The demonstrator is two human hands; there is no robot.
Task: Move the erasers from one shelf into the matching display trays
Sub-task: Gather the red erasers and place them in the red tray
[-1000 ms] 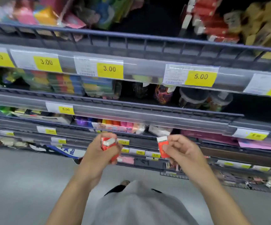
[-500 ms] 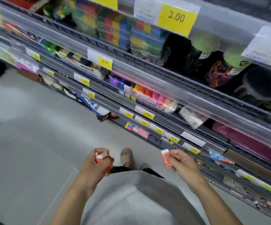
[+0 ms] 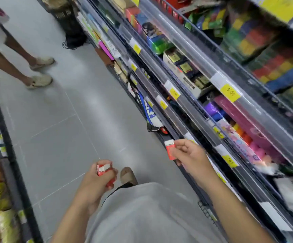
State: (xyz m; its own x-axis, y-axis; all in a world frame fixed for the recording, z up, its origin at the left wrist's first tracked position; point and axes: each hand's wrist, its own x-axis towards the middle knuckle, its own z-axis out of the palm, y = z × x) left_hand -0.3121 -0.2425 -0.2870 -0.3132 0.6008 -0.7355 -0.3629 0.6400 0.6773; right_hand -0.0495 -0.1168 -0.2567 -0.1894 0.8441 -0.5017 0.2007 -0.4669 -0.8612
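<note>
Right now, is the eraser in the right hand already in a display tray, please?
Out: the right hand pinches the eraser in mid-air.

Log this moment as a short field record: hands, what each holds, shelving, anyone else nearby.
left hand: grips several red erasers
right hand: pinches one red eraser
shelves: on the person's right, with yellow price tags
display trays: cannot tell which ones match
floor: grey tiles
bystander: legs and light shoes, upper left
</note>
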